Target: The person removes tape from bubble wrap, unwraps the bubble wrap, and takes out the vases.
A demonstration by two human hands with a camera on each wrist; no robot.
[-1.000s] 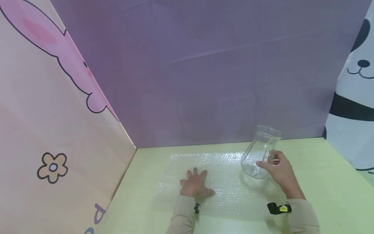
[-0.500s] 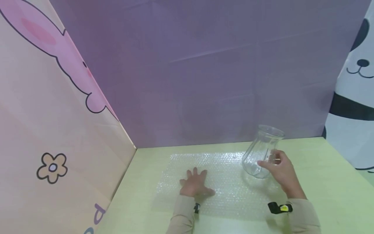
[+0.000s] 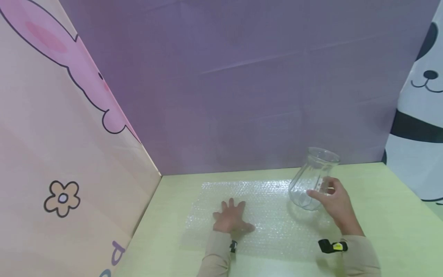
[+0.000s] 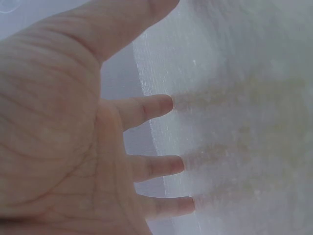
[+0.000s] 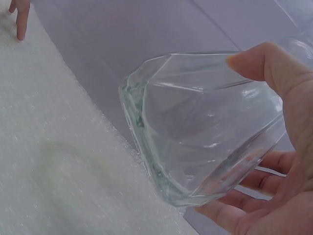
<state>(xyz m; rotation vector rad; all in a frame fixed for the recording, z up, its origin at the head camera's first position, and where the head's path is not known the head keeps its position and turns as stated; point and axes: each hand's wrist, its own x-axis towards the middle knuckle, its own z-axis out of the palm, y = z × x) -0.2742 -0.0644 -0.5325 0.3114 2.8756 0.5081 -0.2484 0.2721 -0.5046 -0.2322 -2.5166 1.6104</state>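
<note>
A clear glass vase (image 3: 306,182) with a faceted body and flared rim leans to the right in the head view. My right hand (image 3: 335,202) grips its side, the thumb on the near face and the fingers curled round behind. In the right wrist view the vase's thick base (image 5: 142,127) hangs over a sheet of bubble wrap (image 5: 63,122). My left hand (image 3: 230,219) rests on the bubble wrap (image 3: 270,227), fingers spread and straight. The left wrist view shows the palm (image 4: 54,132) with its fingertips at the sheet.
The bubble wrap lies flat on a pale yellow-green table (image 3: 149,231). A purple backdrop (image 3: 242,96) stands along the table's far edge. A wall with a printed rabbit and flower (image 3: 62,198) is at left, and a panda print (image 3: 415,165) is at right.
The vase and my right hand have shifted slightly to the right, with the vase still gripped. My left hand stays in place on the bubble wrap.
</note>
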